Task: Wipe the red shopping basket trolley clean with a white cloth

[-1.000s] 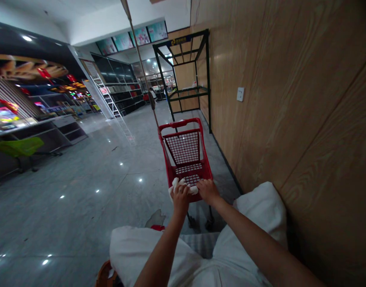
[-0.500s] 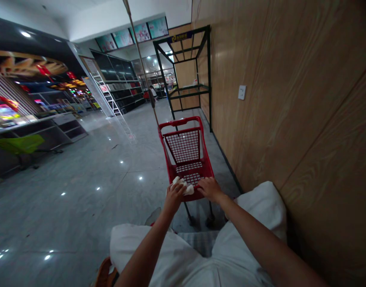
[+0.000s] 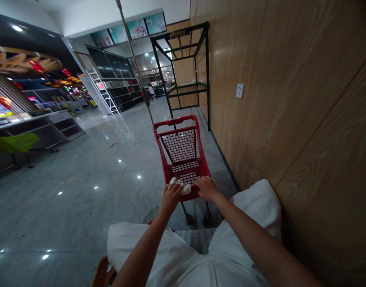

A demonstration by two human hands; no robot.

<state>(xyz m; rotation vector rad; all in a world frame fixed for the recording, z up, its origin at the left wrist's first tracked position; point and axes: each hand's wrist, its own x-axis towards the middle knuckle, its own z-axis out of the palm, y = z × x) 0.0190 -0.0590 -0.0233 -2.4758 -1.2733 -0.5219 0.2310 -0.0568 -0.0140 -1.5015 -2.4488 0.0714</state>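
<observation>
A red shopping cart (image 3: 204,161) with a grid basket stands in front of my knees. My left hand (image 3: 171,195) is closed on a crumpled white cloth (image 3: 186,189), pressed against the cart's near rim. Beside it, my right hand (image 3: 206,187) grips the same rim with the fingers curled over the edge. A long pole (image 3: 132,56) rises from the cart's far left corner; its lower end is hidden there.
Close on the right runs a wood-panelled wall (image 3: 260,119) with a socket (image 3: 239,91). Beyond the cart stands a dark metal frame (image 3: 209,79). A green cart (image 3: 15,142) is by a counter at left, and a ladder (image 3: 106,93) leans farther back. A person (image 3: 151,91) crouches in the distance.
The view has shifted slightly, so the cart and both hands appear a little farther left. My left hand still holds the cloth on the rim, and my right hand keeps its grip.
</observation>
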